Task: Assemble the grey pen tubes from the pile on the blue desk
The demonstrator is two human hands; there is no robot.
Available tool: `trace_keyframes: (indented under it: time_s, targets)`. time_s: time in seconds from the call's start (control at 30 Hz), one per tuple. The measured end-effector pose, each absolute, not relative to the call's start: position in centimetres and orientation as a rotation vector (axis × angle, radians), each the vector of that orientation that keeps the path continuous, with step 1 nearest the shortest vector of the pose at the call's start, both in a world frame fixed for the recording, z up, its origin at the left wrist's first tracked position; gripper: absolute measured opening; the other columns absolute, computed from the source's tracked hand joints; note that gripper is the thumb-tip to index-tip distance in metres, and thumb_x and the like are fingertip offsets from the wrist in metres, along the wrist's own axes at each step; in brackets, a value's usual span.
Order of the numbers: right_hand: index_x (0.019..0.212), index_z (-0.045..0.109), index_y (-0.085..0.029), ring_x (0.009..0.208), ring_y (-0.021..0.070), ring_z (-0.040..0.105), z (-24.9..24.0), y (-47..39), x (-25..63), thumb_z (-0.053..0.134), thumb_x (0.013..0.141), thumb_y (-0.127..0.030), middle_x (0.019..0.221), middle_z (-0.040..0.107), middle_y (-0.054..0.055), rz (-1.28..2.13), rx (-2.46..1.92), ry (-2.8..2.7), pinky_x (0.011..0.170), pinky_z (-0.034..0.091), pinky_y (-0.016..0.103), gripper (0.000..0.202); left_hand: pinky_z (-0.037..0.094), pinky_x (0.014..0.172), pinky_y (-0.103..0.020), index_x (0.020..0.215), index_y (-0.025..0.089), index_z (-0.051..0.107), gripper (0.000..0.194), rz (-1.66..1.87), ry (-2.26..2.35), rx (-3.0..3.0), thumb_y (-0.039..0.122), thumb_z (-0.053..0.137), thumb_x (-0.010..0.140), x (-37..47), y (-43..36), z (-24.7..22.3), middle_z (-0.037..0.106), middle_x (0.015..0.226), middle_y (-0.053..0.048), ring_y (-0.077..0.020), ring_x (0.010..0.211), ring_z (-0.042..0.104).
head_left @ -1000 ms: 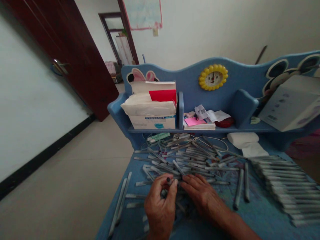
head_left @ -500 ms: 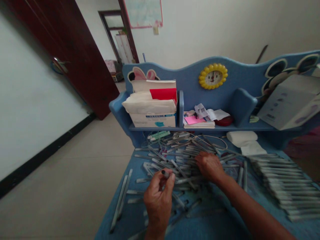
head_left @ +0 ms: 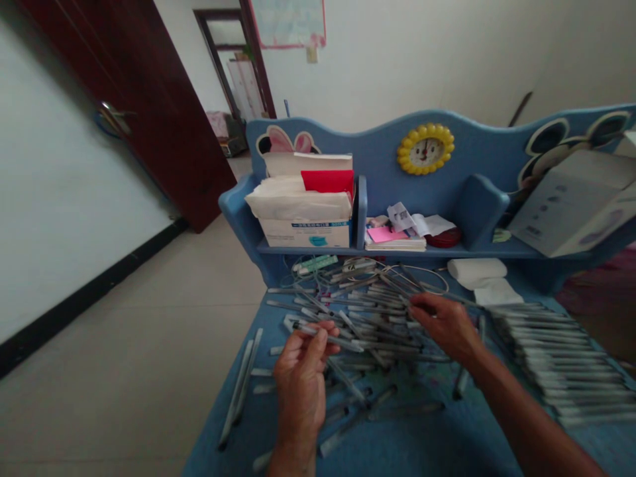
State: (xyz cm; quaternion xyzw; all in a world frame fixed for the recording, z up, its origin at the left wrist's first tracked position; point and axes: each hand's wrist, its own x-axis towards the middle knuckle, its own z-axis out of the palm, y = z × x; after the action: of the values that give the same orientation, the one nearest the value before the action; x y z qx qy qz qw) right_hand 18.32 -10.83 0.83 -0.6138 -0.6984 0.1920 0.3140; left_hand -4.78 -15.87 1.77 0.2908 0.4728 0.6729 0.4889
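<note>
My left hand (head_left: pixel 303 371) is closed on a pen (head_left: pixel 342 342), a clear barrel with a dark end, held slantwise between thumb and fingers above the blue desk (head_left: pixel 397 444). To its right, my right hand (head_left: pixel 444 324) is over the far right part of a loose heap of similar pens (head_left: pixel 377 318). Its thumb and fingers are pinched together; what lies between them is too blurred to make out. Several more pens lie scattered near my left wrist, two of them side by side (head_left: pixel 241 387) at the desk's left edge.
Right of the heap lies a neat stack of pens (head_left: pixel 571 364). Behind are a paper roll (head_left: pixel 477 269), a white cable (head_left: pixel 427 271) and a shelf (head_left: pixel 311 252) bearing a mask box (head_left: pixel 303 232), papers (head_left: pixel 397 235) and a large white box (head_left: pixel 576 199). A yellow clock (head_left: pixel 426 150) hangs above.
My right hand has moved right and lifted off the middle of the heap. In my left hand the pen has turned from end-on to slantwise, its light end pointing right.
</note>
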Motion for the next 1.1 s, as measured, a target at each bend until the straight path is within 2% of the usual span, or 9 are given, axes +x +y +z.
trace_keyframes:
  time_s: [0.07, 0.17, 0.3, 0.43, 0.7, 1.1]
  targets:
    - [0.085, 0.065, -0.017, 0.066, 0.0171, 0.060, 0.7, -13.3, 18.9, 0.058, 0.075, -0.037, 0.072, 0.066, 0.003, 0.768, -1.543, -1.542, 0.061, 0.046, 0.026, 0.023, 0.051, 0.061, -0.024, 0.079, 0.014, 0.060, 0.016, 1.630, 1.078, 0.654, 0.024, 0.068, 0.069, -4.7, -15.9, 2.0, 0.066, 0.087, -0.005, -0.0177, 0.080, 0.063]
    - [0.076, 0.064, -0.018, 0.065, 0.0163, 0.058, 0.0, -16.8, 18.1, 0.066, 0.068, -0.037, 0.069, 0.063, 0.001, 1.012, -1.487, -1.311, 0.060, 0.046, 0.025, 0.021, 0.052, 0.061, -0.026, 0.082, 0.014, 0.060, 0.019, 1.604, 1.003, 0.633, 0.022, 0.069, 0.068, -4.3, -16.1, 2.3, 0.067, 0.087, -0.006, -0.0192, 0.080, 0.064]
    - [0.083, 0.065, -0.018, 0.066, 0.0143, 0.055, -0.6, -19.4, 16.2, 0.070, 0.064, -0.033, 0.069, 0.060, -0.001, 1.180, -1.405, -1.189, 0.061, 0.044, 0.024, 0.024, 0.053, 0.062, -0.027, 0.083, 0.014, 0.060, 0.019, 1.535, 0.904, 0.630, 0.022, 0.069, 0.068, -3.6, -16.2, 2.4, 0.068, 0.089, -0.007, -0.0203, 0.080, 0.065]
    - [0.070, 0.064, -0.017, 0.062, 0.0114, 0.048, -0.4, -19.8, 15.2, 0.068, 0.067, -0.027, 0.064, 0.054, -0.003, 1.210, -1.342, -1.282, 0.059, 0.039, 0.022, 0.012, 0.053, 0.060, -0.026, 0.083, 0.014, 0.058, 0.018, 1.471, 0.850, 0.616, 0.021, 0.068, 0.069, -3.2, -16.3, 2.3, 0.068, 0.087, -0.007, -0.0194, 0.079, 0.065]
    - [0.065, 0.055, -0.017, 0.053, 0.0088, 0.041, -0.3, -20.1, 14.7, 0.068, 0.066, -0.029, 0.056, 0.046, -0.005, 1.321, -1.359, -1.207, 0.049, 0.032, 0.020, 0.018, 0.053, 0.059, -0.024, 0.085, 0.013, 0.057, 0.020, 1.409, 0.833, 0.625, 0.020, 0.067, 0.070, -2.8, -16.6, 2.2, 0.067, 0.089, -0.008, -0.0193, 0.079, 0.065]
    - [0.064, 0.056, -0.017, 0.054, 0.0100, 0.042, 0.1, -20.5, 14.6, 0.066, 0.067, -0.028, 0.056, 0.047, -0.005, 1.177, -1.389, -1.313, 0.051, 0.034, 0.021, 0.016, 0.053, 0.060, -0.023, 0.084, 0.013, 0.057, 0.018, 1.315, 0.858, 0.661, 0.021, 0.067, 0.071, -2.4, -16.6, 2.0, 0.067, 0.088, -0.006, -0.0170, 0.077, 0.065]
